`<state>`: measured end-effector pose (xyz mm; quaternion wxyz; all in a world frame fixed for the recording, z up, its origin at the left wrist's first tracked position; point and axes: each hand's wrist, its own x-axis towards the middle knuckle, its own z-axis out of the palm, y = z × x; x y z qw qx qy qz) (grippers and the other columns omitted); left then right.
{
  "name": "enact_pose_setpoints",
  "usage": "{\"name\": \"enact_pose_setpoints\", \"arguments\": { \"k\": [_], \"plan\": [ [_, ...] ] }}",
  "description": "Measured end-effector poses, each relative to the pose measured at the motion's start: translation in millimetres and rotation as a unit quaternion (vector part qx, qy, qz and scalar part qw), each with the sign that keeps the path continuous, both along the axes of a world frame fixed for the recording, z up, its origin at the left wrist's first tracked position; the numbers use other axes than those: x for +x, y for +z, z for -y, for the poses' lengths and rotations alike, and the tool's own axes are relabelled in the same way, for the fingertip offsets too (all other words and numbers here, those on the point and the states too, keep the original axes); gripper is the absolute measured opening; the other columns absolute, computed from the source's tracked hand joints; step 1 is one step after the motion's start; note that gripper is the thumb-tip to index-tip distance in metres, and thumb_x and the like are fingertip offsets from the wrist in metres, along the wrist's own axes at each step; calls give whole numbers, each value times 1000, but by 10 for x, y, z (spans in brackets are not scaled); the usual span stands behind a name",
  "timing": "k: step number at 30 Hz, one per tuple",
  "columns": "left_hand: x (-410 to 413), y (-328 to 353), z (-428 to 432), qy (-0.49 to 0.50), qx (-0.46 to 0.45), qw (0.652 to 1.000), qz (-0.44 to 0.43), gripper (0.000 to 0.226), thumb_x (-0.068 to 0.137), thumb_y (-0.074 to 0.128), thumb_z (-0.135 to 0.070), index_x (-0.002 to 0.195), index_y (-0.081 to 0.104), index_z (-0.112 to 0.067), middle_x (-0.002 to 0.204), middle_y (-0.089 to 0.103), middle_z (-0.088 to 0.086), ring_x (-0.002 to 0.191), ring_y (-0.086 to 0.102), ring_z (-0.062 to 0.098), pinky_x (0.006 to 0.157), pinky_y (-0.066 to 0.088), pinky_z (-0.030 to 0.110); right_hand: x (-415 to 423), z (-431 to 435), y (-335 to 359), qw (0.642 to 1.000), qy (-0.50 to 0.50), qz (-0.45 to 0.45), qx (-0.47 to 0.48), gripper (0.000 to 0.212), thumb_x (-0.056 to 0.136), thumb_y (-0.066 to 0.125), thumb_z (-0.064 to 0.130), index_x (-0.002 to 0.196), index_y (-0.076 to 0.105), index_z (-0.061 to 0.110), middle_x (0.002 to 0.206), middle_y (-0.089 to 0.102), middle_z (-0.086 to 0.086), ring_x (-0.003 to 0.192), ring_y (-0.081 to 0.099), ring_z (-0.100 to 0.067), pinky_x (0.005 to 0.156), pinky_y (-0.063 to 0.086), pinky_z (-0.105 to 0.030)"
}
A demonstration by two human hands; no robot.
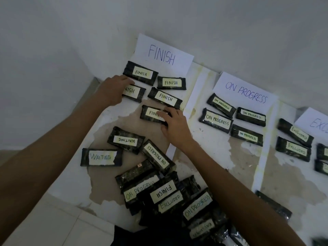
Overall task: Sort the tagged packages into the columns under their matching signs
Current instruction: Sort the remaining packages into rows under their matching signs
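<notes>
Dark packages with pale tags lie on a worn white surface. Under the FINISH sign (163, 54) sit several FINISH packages. My left hand (113, 89) rests on the left end of one FINISH package (134, 92), covering part of its tag. My right hand (174, 125) holds the right end of the lowest FINISH package (150, 113), fingers over its tag. The ON PROGRESS sign (245, 93) has several matching packages (216, 120) below it. An EXCLUDED sign (317, 123) at the right edge heads several EXCLUDED packages (294, 132).
Two WAITING packages (101, 157) (126, 139) lie lower left. An unsorted pile (165, 192) with ON PROGRESS, FINISH and EXCLUDED tags sits near me. White strips (262, 144) divide the columns. A white wall stands behind, tiled floor at the lower left.
</notes>
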<state>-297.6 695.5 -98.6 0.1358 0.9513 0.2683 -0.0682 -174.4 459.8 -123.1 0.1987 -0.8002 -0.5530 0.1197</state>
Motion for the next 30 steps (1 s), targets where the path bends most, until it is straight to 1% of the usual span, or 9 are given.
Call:
{"name": "enact_pose_setpoints", "arguments": {
  "k": [7,10,12,17,21,24,26,28,30],
  "plan": [
    [-238,87,229,19,-14,998,51,64,71,67,7,131,50,-5,134,46,23,117,46,41,94,40,50,-209,7,165,998,30,-48,-21,44,79,65,12,122,57,9,121,55,-18,111,48,-37,90,46,-47],
    [-434,152,536,68,-60,993,77,52,76,65,1,127,53,-5,130,50,21,118,47,39,97,40,48,-496,-43,289,980,90,-144,-106,48,85,65,20,130,52,9,130,54,-14,122,45,-31,104,37,-40],
    [-608,161,788,104,-74,988,91,48,77,62,-1,124,54,-7,127,52,20,116,47,38,97,41,48,-704,-91,339,971,91,-167,-148,55,84,67,20,135,47,10,133,51,-14,126,41,-30,105,32,-35],
    [-985,128,1327,221,-96,964,114,54,76,59,0,129,50,-4,125,48,25,115,44,42,98,37,48,-925,-227,338,972,36,-113,-205,50,84,66,20,129,49,11,124,47,-15,116,42,-31,97,37,-38],
    [-993,306,1642,311,-167,925,136,60,78,56,-6,135,40,-3,135,41,22,125,35,36,105,27,40,-860,-213,492,957,-46,-245,-150,25,83,65,16,107,61,7,107,61,-12,93,54,-21,76,43,-29],
    [-909,466,1855,359,-227,893,148,62,85,58,-13,141,31,-6,143,33,16,132,31,29,108,27,36,-776,-88,644,906,-156,-378,-103,26,81,69,17,103,59,10,98,62,-2,87,57,-15,76,48,-29],
    [-813,586,1984,369,-263,877,158,57,88,59,-19,139,36,-12,139,38,11,127,40,24,104,35,35,-731,28,727,842,-225,-482,-90,19,80,72,15,94,59,15,98,65,-4,91,63,-19,82,55,-36],
    [-704,671,2115,364,-296,862,192,44,88,59,-17,130,47,-16,120,51,0,106,54,15,86,45,21,-685,173,787,783,-248,-566,-72,15,81,72,9,84,59,16,96,66,-8,91,65,-24,81,57,-38],
    [-620,718,2228,370,-334,838,220,37,89,57,-12,125,51,-18,106,55,-8,90,56,7,71,44,12,-640,339,833,737,-261,-621,-58,17,81,71,6,84,56,13,94,67,-10,90,66,-27,80,58,-37]
  ]
}}
